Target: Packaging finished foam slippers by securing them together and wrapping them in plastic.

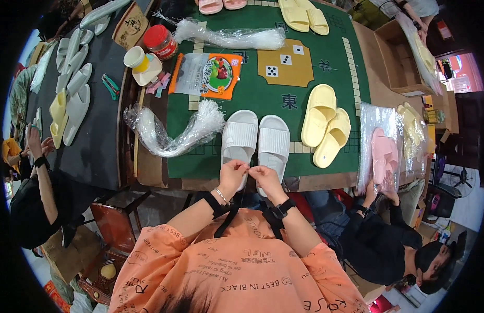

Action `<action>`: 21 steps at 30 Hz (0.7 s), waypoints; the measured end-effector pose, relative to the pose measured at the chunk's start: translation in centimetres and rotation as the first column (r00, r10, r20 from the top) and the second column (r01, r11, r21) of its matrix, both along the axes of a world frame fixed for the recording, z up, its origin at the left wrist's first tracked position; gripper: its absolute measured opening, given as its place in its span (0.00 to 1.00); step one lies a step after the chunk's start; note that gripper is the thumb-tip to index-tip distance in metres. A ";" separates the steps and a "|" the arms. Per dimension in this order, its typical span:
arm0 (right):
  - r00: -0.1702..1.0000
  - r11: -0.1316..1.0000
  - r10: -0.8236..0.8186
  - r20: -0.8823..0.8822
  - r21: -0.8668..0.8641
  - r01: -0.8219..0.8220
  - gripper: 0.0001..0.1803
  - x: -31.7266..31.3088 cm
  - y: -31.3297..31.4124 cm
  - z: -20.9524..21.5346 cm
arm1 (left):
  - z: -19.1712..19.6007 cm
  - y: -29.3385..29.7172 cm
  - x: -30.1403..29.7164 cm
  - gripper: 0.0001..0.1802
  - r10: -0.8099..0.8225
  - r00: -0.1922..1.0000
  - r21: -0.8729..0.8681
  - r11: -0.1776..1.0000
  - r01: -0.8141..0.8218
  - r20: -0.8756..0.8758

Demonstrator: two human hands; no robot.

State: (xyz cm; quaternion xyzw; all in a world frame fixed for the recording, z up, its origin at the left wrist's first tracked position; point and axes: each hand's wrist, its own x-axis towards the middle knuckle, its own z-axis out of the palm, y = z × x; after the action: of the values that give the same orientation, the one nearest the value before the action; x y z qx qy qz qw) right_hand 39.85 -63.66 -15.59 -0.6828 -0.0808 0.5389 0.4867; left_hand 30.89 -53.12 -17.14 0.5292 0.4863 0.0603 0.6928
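Note:
A pair of light grey slide sandals (240, 136) lies side by side on the green table mat (221, 44), right before me. Over their near ends, my left hand (231, 176) and my right hand (267, 181) meet with thumbs and fingertips pinched together. Whatever they pinch is too small to make out. To the left, a bundle of thin white plastic strands (171, 136) lies partly in clear wrap. Yellow slide sandals (325, 125) sit right of the grey pair, one overlapping the other.
Beyond lie an orange-edged plastic bag (206, 75), another strand bundle (231, 36), a red-lidded jar (160, 41) and more yellow slides (304, 16). A co-worker at right holds bagged pink slides (384, 156). Another works at the dark left table (104, 141), near green-handled cutters (110, 87).

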 end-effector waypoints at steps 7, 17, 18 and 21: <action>0.899 0.897 -0.437 -0.019 0.060 0.437 0.10 2.4 -0.6 -2.5 | -0.9 2.2 2.6 0.05 0.180 0.983 -0.191 0.964 -0.185 -0.044; 0.769 0.769 -0.601 -0.215 0.106 0.631 0.08 3.1 1.8 -3.3 | -1.8 1.6 4.6 0.02 0.523 0.837 -0.482 0.781 -0.397 0.159; 0.771 0.770 -0.599 -0.216 0.107 0.628 0.08 3.1 2.2 -3.1 | -2.1 1.9 4.4 0.02 0.462 0.870 -0.457 0.820 -0.345 0.173; 0.795 0.790 -0.595 -0.119 0.098 0.606 0.09 3.1 3.1 -2.3 | -3.0 2.2 4.9 0.04 0.473 0.859 -0.471 0.814 -0.340 0.197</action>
State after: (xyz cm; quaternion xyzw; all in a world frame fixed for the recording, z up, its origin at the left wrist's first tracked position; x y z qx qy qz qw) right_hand 42.90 -60.61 -17.94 -0.6171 0.1252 0.3772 0.6791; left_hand 35.77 -50.93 -20.16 0.2335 0.4775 0.1837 0.8269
